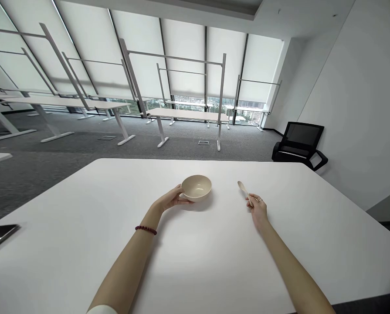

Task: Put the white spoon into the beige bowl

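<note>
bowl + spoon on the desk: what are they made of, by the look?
Bowl: beige, matte with a soft sheen inside, thick even rim; looks like moulded plastic or a fibre composite, though glazed ceramic can't be ruled out. Left hand grips its side.
Spoon: same pale beige, matte, thin; likely the same material, or light wood. Right hand holds its handle.

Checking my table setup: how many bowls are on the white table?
1. The bowl sits mid-table, its near-left side touched by the left hand. The right hand holds a spoon. No other bowls visible.
</note>
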